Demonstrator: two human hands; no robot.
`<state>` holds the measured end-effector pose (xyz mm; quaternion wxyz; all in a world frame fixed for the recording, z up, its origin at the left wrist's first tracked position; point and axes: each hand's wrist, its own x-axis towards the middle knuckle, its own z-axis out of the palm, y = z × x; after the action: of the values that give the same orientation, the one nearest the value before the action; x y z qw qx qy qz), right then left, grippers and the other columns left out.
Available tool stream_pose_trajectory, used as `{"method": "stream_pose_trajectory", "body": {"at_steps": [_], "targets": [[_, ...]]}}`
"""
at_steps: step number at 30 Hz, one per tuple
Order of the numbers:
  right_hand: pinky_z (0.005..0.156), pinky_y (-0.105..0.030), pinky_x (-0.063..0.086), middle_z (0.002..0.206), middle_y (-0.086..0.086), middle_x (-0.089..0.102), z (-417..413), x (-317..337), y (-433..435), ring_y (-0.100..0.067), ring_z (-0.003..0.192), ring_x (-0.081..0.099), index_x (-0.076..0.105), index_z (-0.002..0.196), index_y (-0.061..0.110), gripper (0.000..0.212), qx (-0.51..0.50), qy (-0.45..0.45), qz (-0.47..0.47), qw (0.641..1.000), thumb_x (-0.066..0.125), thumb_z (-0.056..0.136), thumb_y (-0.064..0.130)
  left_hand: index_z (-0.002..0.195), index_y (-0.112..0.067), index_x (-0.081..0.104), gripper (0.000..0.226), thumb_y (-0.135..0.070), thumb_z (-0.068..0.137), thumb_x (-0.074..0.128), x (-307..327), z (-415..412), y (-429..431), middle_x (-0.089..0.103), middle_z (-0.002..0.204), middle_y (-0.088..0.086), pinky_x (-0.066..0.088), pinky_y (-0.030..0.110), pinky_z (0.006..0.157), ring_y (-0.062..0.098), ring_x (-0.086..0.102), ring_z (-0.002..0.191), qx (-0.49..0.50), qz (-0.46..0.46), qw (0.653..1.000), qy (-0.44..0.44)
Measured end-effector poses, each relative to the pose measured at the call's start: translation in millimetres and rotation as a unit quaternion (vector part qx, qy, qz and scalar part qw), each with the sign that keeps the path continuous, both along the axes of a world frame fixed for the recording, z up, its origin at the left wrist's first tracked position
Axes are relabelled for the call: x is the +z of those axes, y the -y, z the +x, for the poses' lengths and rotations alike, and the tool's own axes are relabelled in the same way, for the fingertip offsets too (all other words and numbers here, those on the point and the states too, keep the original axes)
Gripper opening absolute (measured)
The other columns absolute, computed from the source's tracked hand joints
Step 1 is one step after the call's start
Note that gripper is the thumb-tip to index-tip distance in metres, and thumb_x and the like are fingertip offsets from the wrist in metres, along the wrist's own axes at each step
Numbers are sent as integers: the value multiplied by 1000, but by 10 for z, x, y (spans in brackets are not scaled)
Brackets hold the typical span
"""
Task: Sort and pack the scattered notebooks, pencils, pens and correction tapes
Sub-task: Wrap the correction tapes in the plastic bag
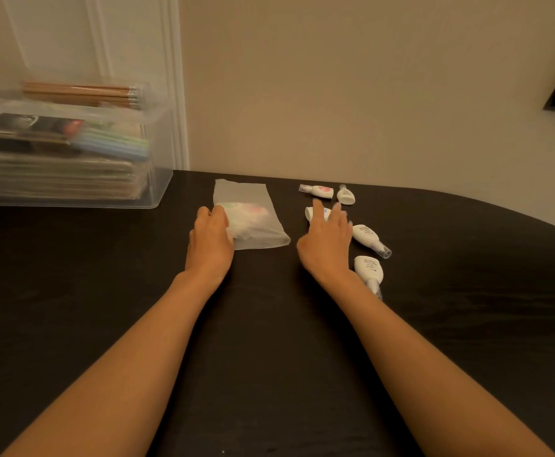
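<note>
A frosted plastic bag (253,222) lies flat on the dark table (104,291), with pink and green correction tapes dimly visible inside. My left hand (210,237) rests on the bag's left edge, fingers bent over it. To the right lie several loose white correction tapes: one with a pink side (319,191), one upright-looking (346,194), one (370,237) and another (370,270) nearer me. My right hand (327,244) reaches with straight, spread fingers over a fifth tape (309,213), touching it and partly hiding it.
A clear plastic bin (71,153) stands at the back left, filled with stacked notebooks and coloured pen packs. A bundle of pencils (81,94) lies across its top. The wall runs right behind the table's far edge.
</note>
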<state>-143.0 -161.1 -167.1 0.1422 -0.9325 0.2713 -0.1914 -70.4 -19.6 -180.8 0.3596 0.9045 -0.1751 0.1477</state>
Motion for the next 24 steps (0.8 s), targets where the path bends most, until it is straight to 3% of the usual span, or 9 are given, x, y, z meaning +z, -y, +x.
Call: {"method": "stream_pose_trajectory", "body": {"at_steps": [3, 6, 9, 11, 13, 17, 19, 21, 24], "targets": [[98, -38, 38, 141, -22, 33, -27, -66, 13, -35, 123, 42, 36, 134, 8, 45, -8, -82, -30, 996, 51, 92, 10, 94, -11, 52, 7, -7, 90, 54, -3, -8, 4, 44, 105, 7, 39, 27, 72, 17, 45, 83, -12, -3, 1000, -8], [75, -30, 39, 127, -14, 46, -11, -51, 3, -30, 107, 52, 54, 117, 5, 27, 13, -28, -66, 997, 54, 90, 4, 97, -9, 59, 8, -11, 91, 54, -4, -3, -6, 46, 104, 7, 37, 25, 73, 14, 44, 83, -16, -12, 1000, -3], [71, -26, 36, 121, -13, 52, 12, -43, 46, -28, 103, 55, 62, 112, 4, 24, 0, 51, -34, 998, 47, 93, 4, 98, -6, 65, 14, -14, 90, 56, 2, -4, -11, 50, 106, 9, 38, 24, 73, 13, 46, 84, -20, -17, 1000, 15], [75, -22, 37, 117, -11, 59, -10, -28, 57, -25, 102, 57, 66, 109, 5, 26, -1, 176, 41, 984, 46, 93, 5, 97, -5, 68, 18, -16, 91, 56, 4, -7, -11, 52, 107, 11, 40, 24, 74, 15, 49, 85, -23, -28, 999, 24], [77, -15, 40, 108, -5, 65, -37, 29, 38, -16, 97, 60, 70, 102, 9, 22, 5, 300, 157, 941, 51, 91, 4, 94, -5, 70, 20, -17, 91, 56, 6, -11, -9, 54, 106, 12, 41, 25, 73, 17, 52, 86, -27, -41, 998, 31], [71, -16, 53, 77, 16, 65, -86, 149, -39, 0, 72, 64, 67, 77, 23, 25, 124, 347, 361, 857, 58, 85, 1, 90, -3, 72, 22, -18, 91, 56, 10, -14, -17, 57, 100, 12, 38, 24, 67, 14, 48, 78, -22, -62, 997, 34], [66, -13, 50, 78, 11, 64, -114, 125, -101, 1, 70, 60, 65, 75, 23, 27, 183, 274, 333, 883, 57, 85, 0, 89, -1, 72, 24, -18, 92, 55, 10, -6, -23, 56, 90, 10, 34, 22, 61, 12, 46, 72, -19, -77, 996, 31], [71, -13, 46, 87, 6, 62, -111, 43, -179, -3, 79, 56, 66, 80, 18, 22, 193, 221, 236, 927, 55, 87, 0, 85, -1, 72, 26, -17, 92, 53, 13, 7, -34, 57, 82, 9, 28, 16, 54, 8, 43, 64, -16, -93, 995, 22], [74, -15, 39, 99, -3, 63, -92, -33, -245, -9, 85, 55, 66, 98, 9, 15, 143, 249, 77, 955, 53, 91, 5, 82, -1, 71, 24, -14, 92, 53, 19, 9, -42, 61, 82, 12, 29, 15, 58, 9, 47, 69, -15, -96, 995, 11]]}}
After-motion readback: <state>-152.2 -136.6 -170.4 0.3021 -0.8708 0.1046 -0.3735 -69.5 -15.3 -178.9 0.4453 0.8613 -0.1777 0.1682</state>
